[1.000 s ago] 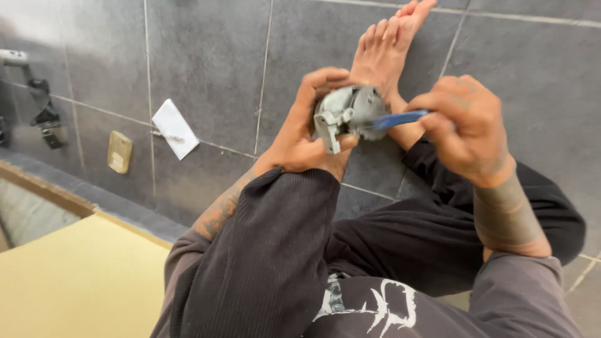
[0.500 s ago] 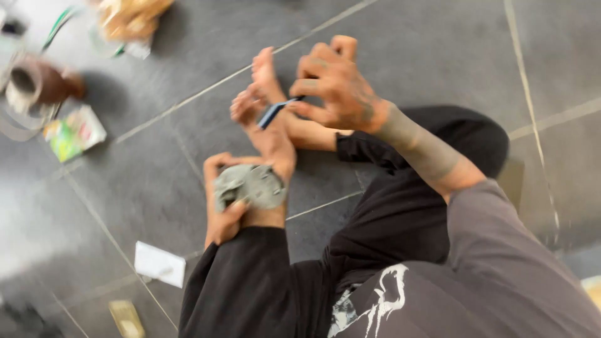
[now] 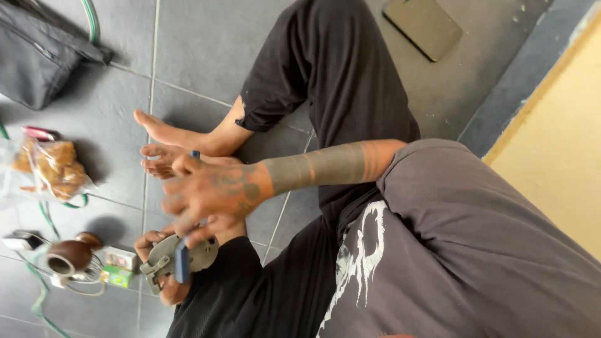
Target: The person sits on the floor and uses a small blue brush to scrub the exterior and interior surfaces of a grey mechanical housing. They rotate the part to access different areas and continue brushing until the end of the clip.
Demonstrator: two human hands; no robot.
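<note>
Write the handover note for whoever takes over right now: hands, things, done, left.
Left hand: low by the knee, gripping the grey metal part.
Right hand: above it, closed on the blue-handled tool, whose lower end lies across the part.
Nearby on the tiled floor: brown cup, snack bag, black bag.
Done: part and tool are brought together.
Left: motion blur hides whether anything on the part has been changed; check it first.

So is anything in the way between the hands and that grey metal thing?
Nothing visible is. The left hand already cups the grey metal part from below, and the right hand sits right on top, pressing a blue-handled tool against it. No gap shows.
</note>
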